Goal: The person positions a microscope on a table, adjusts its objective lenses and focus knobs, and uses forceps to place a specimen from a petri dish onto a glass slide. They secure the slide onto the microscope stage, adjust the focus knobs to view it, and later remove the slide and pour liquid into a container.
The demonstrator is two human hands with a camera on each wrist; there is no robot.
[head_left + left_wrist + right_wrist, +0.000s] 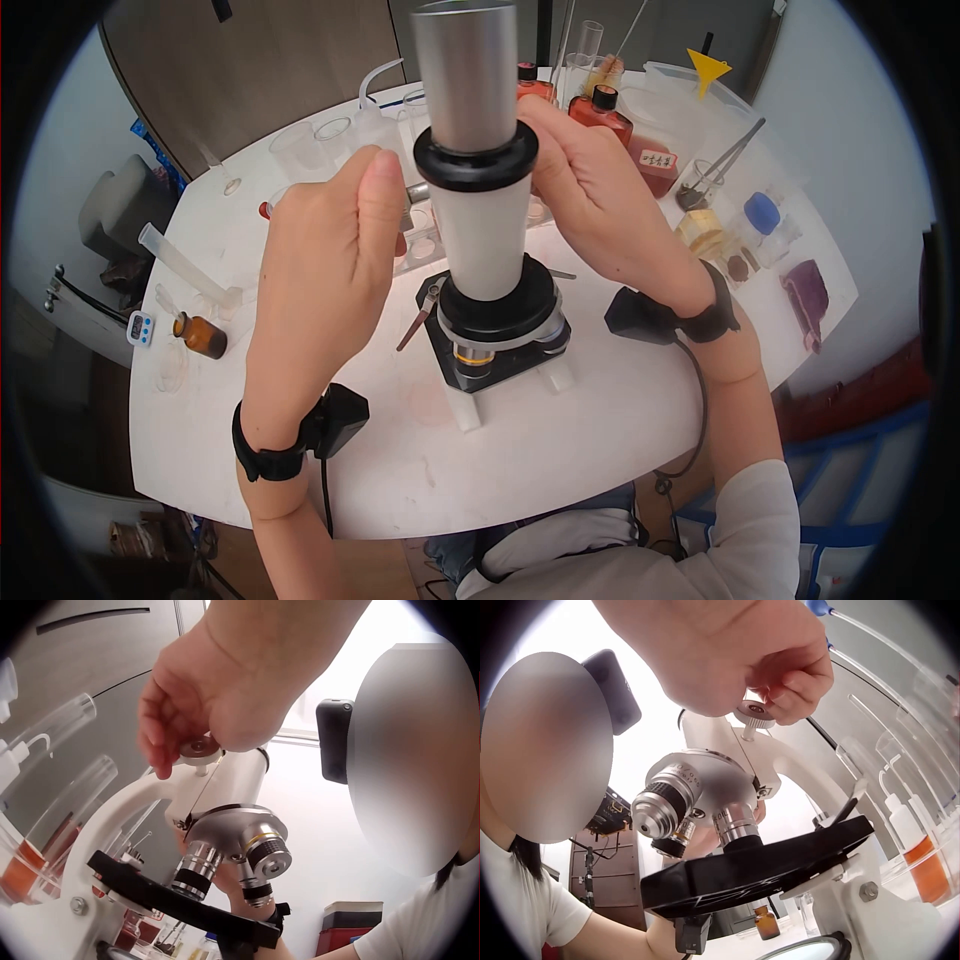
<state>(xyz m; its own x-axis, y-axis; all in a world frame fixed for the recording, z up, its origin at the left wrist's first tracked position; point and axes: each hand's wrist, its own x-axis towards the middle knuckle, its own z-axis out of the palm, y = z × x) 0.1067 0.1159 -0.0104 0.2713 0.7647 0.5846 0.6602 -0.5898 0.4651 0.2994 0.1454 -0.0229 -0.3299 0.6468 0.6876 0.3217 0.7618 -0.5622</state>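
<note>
A white and black microscope (485, 235) stands at the middle of the table, its silver eyepiece tube towards the head camera. With curled fingers, my left hand (325, 255) grips the focus knob (200, 748) on one side of the microscope. On the opposite side my right hand (610, 205) holds the matching knob (755, 712) between thumb and bent fingers. Below the tube, objective lenses (268, 855) hang from the round nosepiece (709, 771). One points down close over the black stage (757, 862). A metal stage clip (418, 318) sticks out at the left.
Brown bottle (200, 336), leaning plastic cylinder (185, 263) and small timer (140, 328) are at the left. Behind the microscope are beakers, a wash bottle (378, 125) and red-liquid bottles (603, 115). At right lie a beaker with tweezers (700, 185), a blue-capped jar (762, 213) and purple cloth (806, 298).
</note>
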